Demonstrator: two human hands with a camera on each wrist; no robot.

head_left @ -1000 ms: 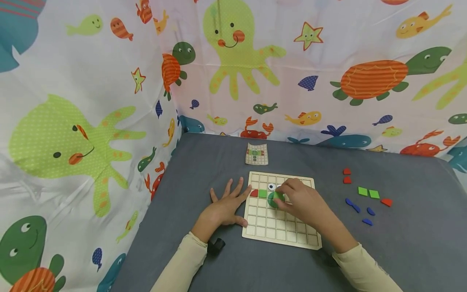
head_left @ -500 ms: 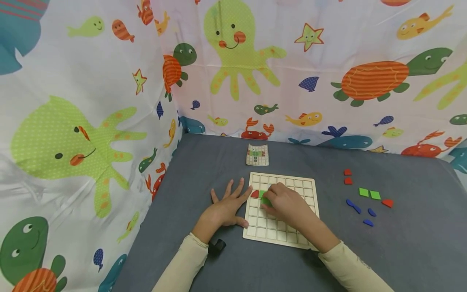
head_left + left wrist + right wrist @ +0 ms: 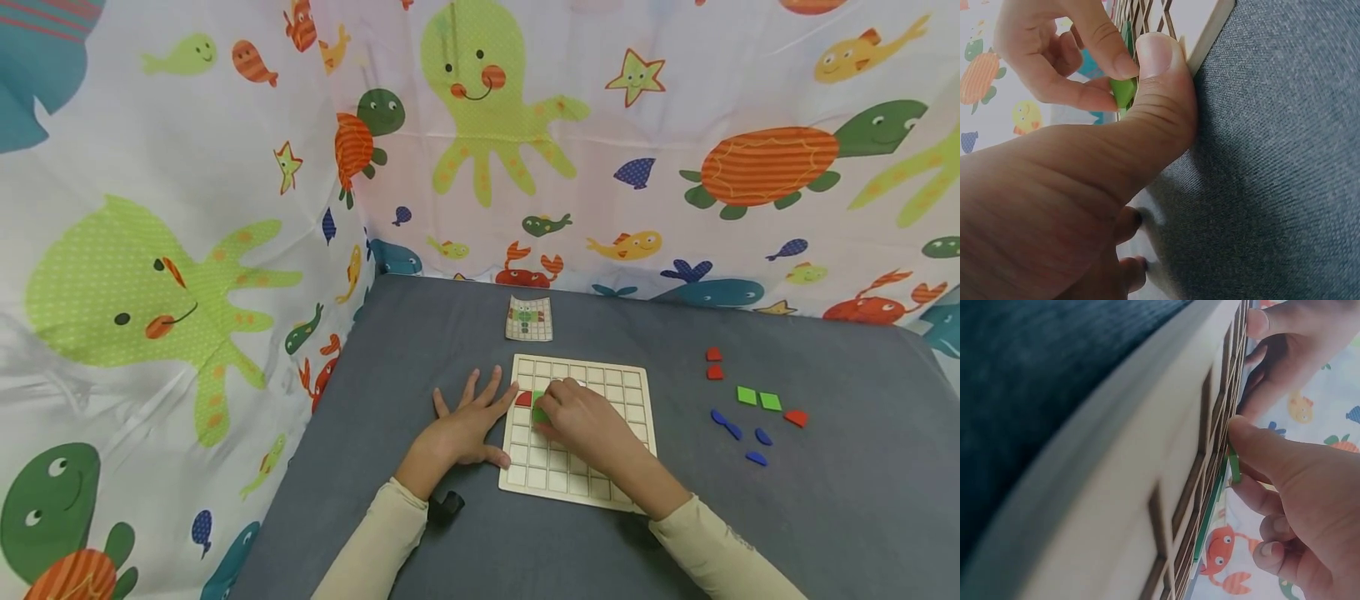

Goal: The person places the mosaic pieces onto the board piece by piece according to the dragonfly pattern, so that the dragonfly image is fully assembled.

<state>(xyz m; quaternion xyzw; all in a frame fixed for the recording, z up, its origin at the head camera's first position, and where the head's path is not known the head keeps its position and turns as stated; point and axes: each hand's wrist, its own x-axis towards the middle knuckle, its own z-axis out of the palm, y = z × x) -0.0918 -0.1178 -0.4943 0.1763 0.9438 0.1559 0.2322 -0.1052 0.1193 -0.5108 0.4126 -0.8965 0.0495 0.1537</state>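
Observation:
A wooden grid board (image 3: 551,478) lies on the grey cloth. My left hand (image 3: 465,427) is spread flat at its left edge, with the thumb (image 3: 1160,78) against the board's side. Over the grid, my right hand (image 3: 588,421) pinches a green square tile (image 3: 1234,464) between thumb and forefinger. That tile stands tilted to the board in the right wrist view. A red piece (image 3: 523,399) sits in a cell at the left. Dark green pieces (image 3: 1209,519) lie on the board, mostly hidden from the head view by my right hand.
A small pattern card (image 3: 528,319) lies behind the board. To the right are red pieces (image 3: 715,372), green squares (image 3: 769,402) and blue pieces (image 3: 726,423). A black object (image 3: 447,506) is by my left wrist. Printed curtains (image 3: 585,192) close off the back and left.
My right hand has moved left across the board with the green square tile, from over the dark green pieces to beside the red piece. My left hand has stayed in place.

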